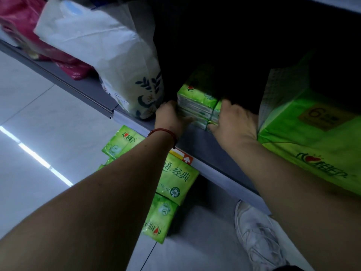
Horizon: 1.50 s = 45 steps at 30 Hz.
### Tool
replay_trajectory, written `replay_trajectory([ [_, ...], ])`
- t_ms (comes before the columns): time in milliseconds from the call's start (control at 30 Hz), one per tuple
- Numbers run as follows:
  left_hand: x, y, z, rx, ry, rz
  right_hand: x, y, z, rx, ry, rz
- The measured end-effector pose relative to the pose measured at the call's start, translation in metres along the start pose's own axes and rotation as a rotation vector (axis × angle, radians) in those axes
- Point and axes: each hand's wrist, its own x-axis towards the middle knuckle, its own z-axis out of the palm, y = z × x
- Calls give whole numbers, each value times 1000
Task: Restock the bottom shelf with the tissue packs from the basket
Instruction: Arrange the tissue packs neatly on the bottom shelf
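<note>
The shelf (197, 142) was a grey metal board set low over the floor (39, 114), its back lost in deep shadow. Its front rail carried a yellow and red label (182, 155).

The stack (196, 101) of green tissue packs stood on the shelf near the front edge, between a white bag (109, 55) on its left and a big green pack (312, 137) on its right. Red packs (29, 26) lay further left on the same board.

The left hand (172, 116) was clamped on the stack's left side, fingers curled round the end and thumb laid along the lower front. A red cord (164, 132) circled that wrist. The right hand (234, 122) gripped the right side, thumb at the lower front corner; its fingers reached into the dark behind the stack and could not be followed.

The floor was pale glossy tile with grout lines, showing a bright reflected bar of light. Loose packs (173, 180) of the same green lay on it below the rail, partly hidden by the left forearm. A white shoe (256, 231) was planted on the tile to the right, close under the shelf
</note>
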Motion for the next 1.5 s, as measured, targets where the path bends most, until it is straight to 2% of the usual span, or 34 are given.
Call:
replay_trajectory([
  [200, -22, -4, -49, 66, 2, 116, -18, -1, -10, 45, -17, -124],
  [400, -55, -30, -103, 262, -54, 124, -43, -18, -18, -18, 75, -348],
  [500, -70, -48, -131, 379, -123, 102, -62, -30, -20, 39, 77, -412],
  [567, -76, -62, -146, 429, -156, 71, -76, -37, -15, 145, 19, -402],
  [700, -83, -92, -162, 514, -237, 4, -93, -44, 8, 341, -235, -247],
  [867, -81, -124, -146, 488, -321, -98, -97, -31, 47, 309, -421, 7],
  [967, -72, -134, -126, 365, -337, -201, -98, -28, 66, 436, -467, 148],
  [1133, -53, -127, -104, -49, -250, -384, -91, -49, 73, 578, -404, 323],
  [1200, -48, -126, -100, -88, -230, -409, -89, -60, 69, 676, -466, 422],
  [1333, -49, -130, -108, -33, -224, -417, -91, -71, 71, 1049, -597, 657],
  [1433, -61, -126, -132, -161, -251, -490, -95, -70, 61, 1131, -640, 677],
  [1500, -71, -120, -154, -281, -266, -545, -98, -70, 43, 1157, -595, 656],
])
